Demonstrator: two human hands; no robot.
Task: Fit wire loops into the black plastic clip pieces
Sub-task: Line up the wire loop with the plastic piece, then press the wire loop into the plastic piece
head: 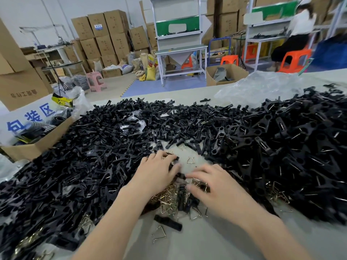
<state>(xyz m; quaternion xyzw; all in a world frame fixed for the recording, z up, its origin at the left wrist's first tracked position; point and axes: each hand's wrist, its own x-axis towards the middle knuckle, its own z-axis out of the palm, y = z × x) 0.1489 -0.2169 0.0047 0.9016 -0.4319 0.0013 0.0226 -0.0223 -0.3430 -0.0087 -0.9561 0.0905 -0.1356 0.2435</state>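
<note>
- Beneath both hands, wire loops (pixel 169 196) are heaped on the table (pixel 187 244).
- A black clip piece (pixel 181 175) is gripped by the curled fingers of the left hand (pixel 157 171).
- Just right of it, the right hand (pixel 214 186) is laid over the loops, fingers nearly straight; whether anything is pinched cannot be told.
- Clip heaps (pixel 93 147) are piled around both hands.
</note>
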